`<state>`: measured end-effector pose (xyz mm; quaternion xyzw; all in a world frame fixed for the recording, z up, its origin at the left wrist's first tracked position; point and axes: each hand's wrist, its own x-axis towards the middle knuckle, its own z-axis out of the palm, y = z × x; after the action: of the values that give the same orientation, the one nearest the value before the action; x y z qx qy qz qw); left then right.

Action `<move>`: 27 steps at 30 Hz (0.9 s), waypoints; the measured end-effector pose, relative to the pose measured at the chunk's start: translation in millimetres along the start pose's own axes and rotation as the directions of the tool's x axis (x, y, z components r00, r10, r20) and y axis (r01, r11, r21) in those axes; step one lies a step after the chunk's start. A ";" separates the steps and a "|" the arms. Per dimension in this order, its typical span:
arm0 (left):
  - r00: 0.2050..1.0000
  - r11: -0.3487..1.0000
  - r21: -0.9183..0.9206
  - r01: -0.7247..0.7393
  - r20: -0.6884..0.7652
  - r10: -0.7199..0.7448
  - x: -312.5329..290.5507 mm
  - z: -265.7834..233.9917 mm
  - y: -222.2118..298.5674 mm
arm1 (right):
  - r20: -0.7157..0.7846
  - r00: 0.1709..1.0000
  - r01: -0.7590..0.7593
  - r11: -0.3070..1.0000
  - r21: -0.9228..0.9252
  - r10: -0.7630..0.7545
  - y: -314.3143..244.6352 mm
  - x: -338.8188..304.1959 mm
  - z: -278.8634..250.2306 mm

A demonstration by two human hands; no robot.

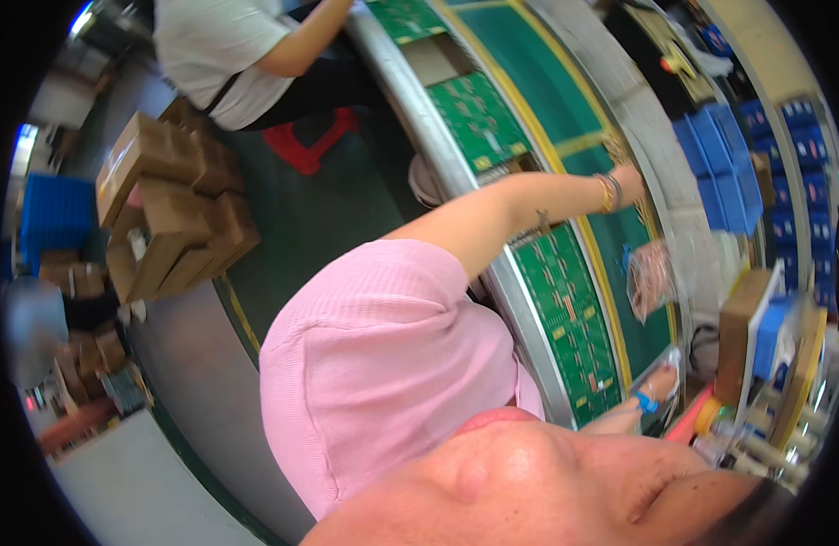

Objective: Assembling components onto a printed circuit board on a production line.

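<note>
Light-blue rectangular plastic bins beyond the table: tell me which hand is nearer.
Left: the left hand is left of the bins; the right hand is farther, well below them in view.

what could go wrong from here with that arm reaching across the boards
The left arm reaches across the circuit boards, so it might brush them. The bracelets just behind the left hand could snag on something. The clear bag of pinkish pieces lying on the green surface might get knocked.

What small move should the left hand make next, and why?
Probably draw the left hand back toward the green circuit boards: it is stretched out past them, beside small yellowish pieces. Whether it holds any, I can't tell.
</note>
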<state>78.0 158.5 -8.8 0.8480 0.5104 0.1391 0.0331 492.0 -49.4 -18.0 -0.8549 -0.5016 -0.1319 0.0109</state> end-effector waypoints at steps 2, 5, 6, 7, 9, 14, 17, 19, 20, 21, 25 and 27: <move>0.997 0.995 0.067 -0.071 -0.031 0.073 -6.9 3.1 -8.5 | -0.013 1.000 -0.020 0.998 -0.056 0.019 -25.2 -8.3 -19.0; 0.995 0.962 0.254 -0.098 0.007 0.099 -40.5 -23.0 -25.5 | -0.015 1.000 0.006 0.998 0.070 -0.005 -48.2 0.5 -19.6; 0.998 0.964 0.256 -0.069 0.005 0.070 -37.0 -21.0 -22.8 | -0.080 0.997 0.020 0.984 0.178 -0.005 -35.3 -3.5 -9.1; 0.994 0.965 0.240 -0.104 0.010 0.105 -39.0 -22.2 -18.6 | -0.126 0.992 0.020 0.995 0.096 -0.007 -29.2 -6.4 -3.7; 0.988 0.979 -0.156 -0.132 -0.102 0.117 -48.4 -25.4 -21.3 | -0.124 0.992 0.051 0.986 0.160 -0.031 -18.1 -0.5 6.5; 0.974 0.783 -0.622 0.025 0.193 0.122 -123.8 -59.0 12.0 | -0.035 0.995 -0.090 0.979 0.184 0.098 -26.3 16.3 8.6; 0.956 0.647 -0.757 0.090 0.247 0.156 -162.2 -43.3 31.3 | -0.008 0.989 -0.143 0.980 0.140 0.146 -34.3 17.8 7.0; 0.951 0.657 -0.748 0.096 0.264 0.162 -170.2 -42.1 52.3 | -0.041 0.998 -0.046 0.990 0.135 0.052 -29.1 14.3 12.6; 0.946 0.672 -0.734 0.103 0.281 0.162 -172.1 -43.5 63.1 | -0.028 0.997 -0.063 0.989 0.133 0.067 -21.2 13.5 20.3; 0.946 0.648 -0.753 0.114 0.282 0.161 -172.9 -40.2 71.5 | -0.099 0.995 0.006 0.994 0.112 0.005 -12.6 14.4 26.3; 0.939 0.704 -0.706 0.076 0.288 0.188 -173.7 -33.9 86.8 | -0.100 0.995 -0.001 0.976 0.216 0.023 -38.9 -15.8 -5.9; 0.940 0.715 -0.696 0.069 0.285 0.186 -172.8 -33.7 92.3 | -0.130 0.991 0.058 0.968 0.243 -0.027 -44.4 -23.1 -19.7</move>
<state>71.9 -39.6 6.9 0.7994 0.3796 0.1759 0.4311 438.8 -50.1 -9.5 -0.8260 -0.5306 -0.1224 0.1457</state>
